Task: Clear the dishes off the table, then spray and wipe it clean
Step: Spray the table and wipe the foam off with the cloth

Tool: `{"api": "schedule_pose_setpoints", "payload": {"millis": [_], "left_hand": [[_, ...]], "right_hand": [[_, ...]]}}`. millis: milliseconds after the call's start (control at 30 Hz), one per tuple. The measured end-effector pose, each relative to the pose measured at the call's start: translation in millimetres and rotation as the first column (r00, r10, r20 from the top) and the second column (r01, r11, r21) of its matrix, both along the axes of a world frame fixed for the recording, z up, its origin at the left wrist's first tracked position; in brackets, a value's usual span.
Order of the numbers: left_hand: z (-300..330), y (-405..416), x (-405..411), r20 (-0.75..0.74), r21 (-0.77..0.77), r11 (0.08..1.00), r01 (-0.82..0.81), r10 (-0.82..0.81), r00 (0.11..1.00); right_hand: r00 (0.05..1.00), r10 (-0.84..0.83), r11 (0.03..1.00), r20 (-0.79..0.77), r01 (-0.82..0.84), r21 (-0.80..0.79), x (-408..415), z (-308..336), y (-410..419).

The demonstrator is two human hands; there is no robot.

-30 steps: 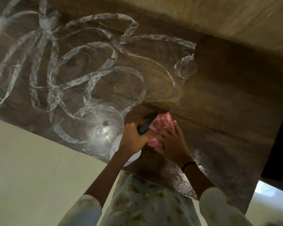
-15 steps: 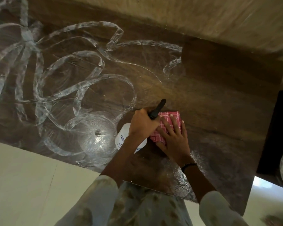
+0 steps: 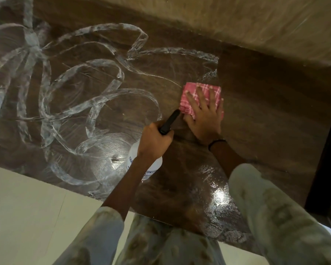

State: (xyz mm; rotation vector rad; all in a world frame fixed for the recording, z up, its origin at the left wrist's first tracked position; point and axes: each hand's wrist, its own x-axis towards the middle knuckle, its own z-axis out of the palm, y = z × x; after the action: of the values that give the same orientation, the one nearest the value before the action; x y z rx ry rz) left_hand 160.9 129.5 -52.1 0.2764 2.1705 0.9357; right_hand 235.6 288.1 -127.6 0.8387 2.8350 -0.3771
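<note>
The left hand is seen from the back, its fingers curled round the black trigger head of a white plastic spray bottle, which is gripped near the table's near edge. The wrist is held straight, and the bare forearm is drawn back toward the body into a pale patterned sleeve. The right hand is laid flat, palm down, with its straight fingers spread over a folded pink checked cloth, which is pressed beneath them further in from the near edge. A thin dark band is worn at the right wrist, and that forearm is likewise sleeved from mid-length.
</note>
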Motion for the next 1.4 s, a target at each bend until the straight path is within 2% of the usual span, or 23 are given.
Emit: {"api": "schedule_pose_setpoints", "payload": {"millis": [67,167,233,300,400,533,633,700,800,867,933,1000,1067,1133,1200,1400], "left_hand": [[1,0,-5,-0.008,0.005,1.0,-0.018,0.018,1.0],[2,-1,-12,-0.01,0.002,1.0,-0.019,0.019,1.0],[2,-1,-17,-0.004,0.002,1.0,-0.026,0.026,1.0],[1,-1,-22,-0.014,0.002,0.999,-0.039,0.039,0.999],[1,0,-27,-0.032,0.002,0.999,-0.033,0.033,0.999],[1,2,-34,-0.018,0.018,0.999,-0.034,0.034,0.999],[-1,5,-36,-0.04,0.016,1.0,-0.026,0.026,0.999],[0,9,-37,-0.052,0.01,1.0,-0.012,0.012,0.999],[2,18,-39,-0.043,-0.006,1.0,0.017,-0.017,0.999],[4,28,-40,-0.033,-0.006,0.999,0.048,-0.048,0.998],[2,41,-40,-0.028,-0.016,0.996,0.092,-0.092,0.995],[2,56,-40,-0.023,-0.023,0.992,0.123,-0.124,0.992],[-1,73,-40,-0.033,-0.026,0.989,0.148,-0.149,0.988],[-1,89,-40,-0.047,-0.027,0.985,0.169,-0.17,0.984],[-1,103,-41,-0.054,-0.033,0.983,0.178,-0.18,0.982],[4,124,-44,-0.08,-0.051,0.985,0.166,-0.169,0.982]], "right_hand": [[0.997,0.067,0.998,-0.032,-0.068,-0.014,-12,-3,-24],[0.959,0.26,0.963,-0.109,-0.265,-0.037,-2,-5,-60],[0.916,0.393,0.919,-0.076,-0.394,-0.004,21,-7,-65],[0.899,0.437,0.899,-0.029,-0.436,0.028,44,-8,-49],[0.948,0.318,0.946,0.022,-0.319,0.062,56,-4,-15],[0.995,0.1,0.995,0.007,-0.1,0.017,14,3,-1],[0.997,0.075,0.997,-0.02,-0.075,-0.02,-27,3,-18],[0.988,0.142,0.989,-0.065,-0.145,-0.038,-36,1,-32],[0.921,0.365,0.93,-0.133,-0.368,0.003,-16,-2,-40],[0.862,0.499,0.867,-0.09,-0.498,0.035,10,-6,-25],[0.842,0.54,0.841,-0.024,-0.537,0.063,32,-8,-2],[0.897,0.44,0.894,0.036,-0.442,0.077,45,-9,21],[0.974,0.226,0.972,0.031,-0.227,0.063,50,-5,38],[0.998,0.057,0.997,0.021,-0.057,0.043,49,-2,50],[0.999,0.009,0.999,0.037,-0.01,0.033,47,0,54],[0.999,0.004,0.999,0.034,-0.005,0.037,47,-3,54]]}}
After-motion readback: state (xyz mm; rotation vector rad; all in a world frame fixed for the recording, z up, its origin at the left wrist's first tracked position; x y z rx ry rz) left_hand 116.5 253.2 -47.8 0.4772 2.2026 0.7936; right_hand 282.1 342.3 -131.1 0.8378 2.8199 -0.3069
